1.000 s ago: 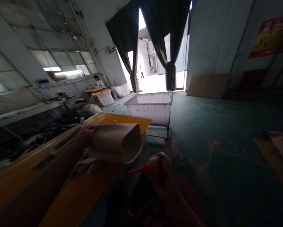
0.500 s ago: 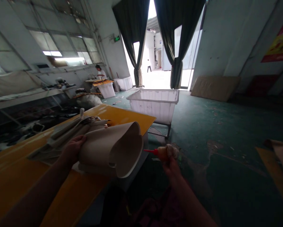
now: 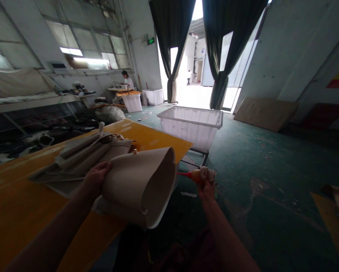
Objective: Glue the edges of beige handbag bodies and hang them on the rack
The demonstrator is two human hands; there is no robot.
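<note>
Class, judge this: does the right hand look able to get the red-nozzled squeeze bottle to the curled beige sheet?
Probably yes: the right hand holds the red-nozzled squeeze bottle just beside the curled beige sheet, with nothing between them.

Single head-worn cam faced forward and down, wide-angle, close above the left hand point(image 3: 96, 179) and right hand point(image 3: 206, 192) at the yellow counter point(image 3: 22, 200), with the curtained doorway point(image 3: 192, 94) far off at upper frame.

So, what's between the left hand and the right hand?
The head view shows a curled beige sheet, held by the left hand; the right hand holds a red-tipped bottle near its edge.
</note>
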